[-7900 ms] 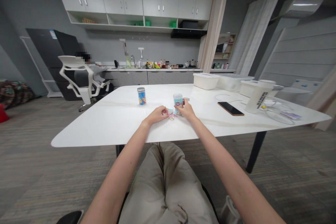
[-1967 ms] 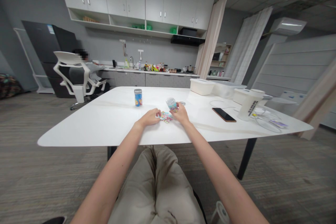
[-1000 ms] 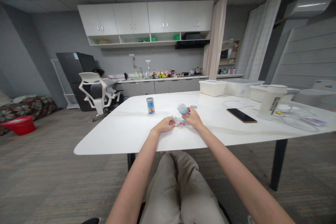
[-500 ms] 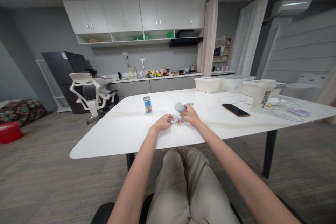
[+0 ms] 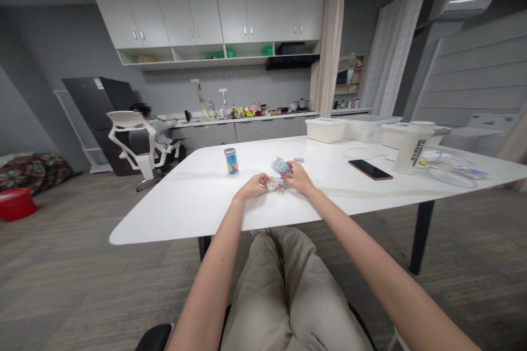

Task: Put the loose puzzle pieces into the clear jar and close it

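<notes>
Looks forward and down from the wearer's head, across the white table (image 5: 185,203) toward wall cabinets (image 5: 206,19) past eleven o'clock. Sits close above the lap (image 5: 307,277) at six, farther from left hand (image 5: 253,186) and right hand (image 5: 300,178) near the centre, and spans from fridge (image 5: 93,107) at nine to white curtain (image 5: 393,49) at two.

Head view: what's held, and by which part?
Right hand: the tilted jar, by its printed side. Left hand: at the small colorful pieces; can't tell whether it holds any.

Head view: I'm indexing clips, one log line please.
left hand: at colourful pieces; right hand: gripping tilted jar; blue can: upright; phone: flat
</notes>
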The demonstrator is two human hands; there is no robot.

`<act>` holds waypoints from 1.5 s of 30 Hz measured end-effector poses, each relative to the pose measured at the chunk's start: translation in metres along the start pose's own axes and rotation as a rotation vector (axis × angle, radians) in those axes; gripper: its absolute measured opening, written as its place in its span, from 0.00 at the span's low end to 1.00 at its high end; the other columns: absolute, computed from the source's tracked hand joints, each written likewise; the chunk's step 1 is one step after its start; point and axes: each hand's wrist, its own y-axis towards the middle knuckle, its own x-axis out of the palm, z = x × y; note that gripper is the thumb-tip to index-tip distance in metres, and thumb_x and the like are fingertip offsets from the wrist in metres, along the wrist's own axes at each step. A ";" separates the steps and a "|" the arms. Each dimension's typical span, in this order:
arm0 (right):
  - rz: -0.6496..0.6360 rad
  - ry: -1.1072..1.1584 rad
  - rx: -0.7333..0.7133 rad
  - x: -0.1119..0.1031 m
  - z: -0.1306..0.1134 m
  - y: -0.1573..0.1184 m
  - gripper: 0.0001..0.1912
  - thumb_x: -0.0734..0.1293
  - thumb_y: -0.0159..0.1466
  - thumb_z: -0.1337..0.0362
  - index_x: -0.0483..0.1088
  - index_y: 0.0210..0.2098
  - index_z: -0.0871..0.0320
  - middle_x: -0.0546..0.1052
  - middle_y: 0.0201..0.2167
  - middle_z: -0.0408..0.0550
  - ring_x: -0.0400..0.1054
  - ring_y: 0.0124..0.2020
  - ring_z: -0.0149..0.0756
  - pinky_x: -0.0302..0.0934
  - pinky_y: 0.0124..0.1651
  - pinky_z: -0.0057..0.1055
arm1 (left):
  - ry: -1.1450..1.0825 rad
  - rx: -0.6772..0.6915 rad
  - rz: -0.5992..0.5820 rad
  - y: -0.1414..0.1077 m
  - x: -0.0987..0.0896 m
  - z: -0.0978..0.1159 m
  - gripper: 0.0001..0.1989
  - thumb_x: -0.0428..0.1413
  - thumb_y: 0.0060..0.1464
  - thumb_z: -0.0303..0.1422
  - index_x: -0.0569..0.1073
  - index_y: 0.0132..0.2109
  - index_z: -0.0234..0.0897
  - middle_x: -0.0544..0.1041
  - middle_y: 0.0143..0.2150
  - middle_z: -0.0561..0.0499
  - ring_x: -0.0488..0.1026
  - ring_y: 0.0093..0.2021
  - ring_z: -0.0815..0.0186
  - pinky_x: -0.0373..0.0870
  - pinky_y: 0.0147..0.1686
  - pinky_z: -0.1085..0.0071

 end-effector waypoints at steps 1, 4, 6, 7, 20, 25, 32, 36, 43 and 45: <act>-0.002 -0.003 -0.005 0.000 0.000 0.000 0.25 0.70 0.52 0.64 0.65 0.48 0.62 0.73 0.42 0.53 0.67 0.43 0.44 0.63 0.49 0.41 | -0.062 0.016 0.024 0.000 -0.001 0.002 0.16 0.59 0.36 0.24 0.70 0.37 0.33 0.70 0.32 0.54 0.68 0.33 0.70 0.67 0.35 0.73; -0.022 -0.022 -0.026 0.000 -0.002 -0.001 0.23 0.69 0.53 0.64 0.65 0.48 0.60 0.73 0.42 0.52 0.67 0.44 0.43 0.62 0.50 0.41 | -0.262 0.078 0.206 0.002 -0.005 0.007 0.18 0.62 0.39 0.29 0.68 0.40 0.35 0.69 0.34 0.54 0.70 0.36 0.70 0.69 0.38 0.72; -0.044 -0.045 -0.050 -0.002 -0.005 -0.001 0.23 0.69 0.53 0.65 0.65 0.49 0.59 0.73 0.43 0.53 0.67 0.45 0.44 0.62 0.51 0.41 | -0.349 0.119 0.363 0.003 -0.007 0.009 0.20 0.63 0.39 0.31 0.67 0.41 0.36 0.69 0.35 0.54 0.71 0.37 0.70 0.70 0.40 0.72; -0.059 -0.057 -0.068 -0.002 -0.007 -0.002 0.24 0.69 0.53 0.65 0.65 0.49 0.59 0.73 0.44 0.53 0.67 0.46 0.45 0.61 0.51 0.41 | -0.368 0.138 0.422 0.004 -0.008 0.009 0.20 0.64 0.39 0.32 0.67 0.41 0.36 0.69 0.36 0.54 0.71 0.38 0.70 0.70 0.41 0.71; -0.164 -0.100 -0.221 -0.010 -0.023 -0.005 0.25 0.69 0.54 0.65 0.64 0.51 0.59 0.72 0.47 0.55 0.65 0.49 0.47 0.59 0.53 0.42 | -0.117 0.242 0.455 0.007 -0.003 0.011 0.14 0.61 0.48 0.34 0.66 0.40 0.36 0.72 0.37 0.51 0.75 0.39 0.66 0.72 0.43 0.68; -0.120 -0.105 -0.169 -0.007 -0.017 -0.003 0.25 0.70 0.55 0.64 0.63 0.52 0.58 0.73 0.47 0.54 0.66 0.49 0.47 0.59 0.54 0.42 | 0.002 0.139 0.622 0.010 -0.011 -0.001 0.08 0.55 0.49 0.27 0.65 0.38 0.37 0.72 0.38 0.50 0.74 0.38 0.67 0.70 0.44 0.69; 0.113 -0.111 0.224 -0.001 0.000 0.001 0.25 0.69 0.57 0.57 0.62 0.50 0.59 0.73 0.44 0.57 0.68 0.46 0.49 0.62 0.48 0.42 | 0.443 -0.047 0.308 0.000 -0.002 -0.018 0.13 0.54 0.43 0.21 0.70 0.39 0.37 0.77 0.38 0.48 0.74 0.41 0.60 0.70 0.47 0.63; 0.088 -0.091 0.227 0.002 0.003 0.001 0.25 0.70 0.56 0.58 0.62 0.49 0.59 0.74 0.43 0.56 0.69 0.45 0.47 0.63 0.49 0.41 | 0.462 0.019 0.165 -0.002 0.002 -0.015 0.12 0.55 0.47 0.24 0.72 0.41 0.38 0.79 0.43 0.46 0.75 0.45 0.60 0.68 0.52 0.62; 0.063 -0.041 0.167 0.006 0.002 0.002 0.25 0.71 0.53 0.60 0.62 0.47 0.58 0.73 0.42 0.54 0.68 0.45 0.45 0.63 0.50 0.41 | 0.452 0.050 0.158 -0.002 0.001 -0.013 0.08 0.57 0.47 0.27 0.72 0.38 0.36 0.78 0.37 0.48 0.74 0.38 0.63 0.71 0.44 0.66; 0.055 -0.027 0.149 0.006 0.001 0.002 0.25 0.71 0.53 0.60 0.63 0.47 0.58 0.73 0.43 0.53 0.68 0.45 0.45 0.63 0.50 0.41 | 0.433 0.060 0.159 -0.003 0.001 -0.011 0.09 0.58 0.46 0.29 0.71 0.38 0.36 0.77 0.35 0.49 0.74 0.37 0.63 0.70 0.42 0.67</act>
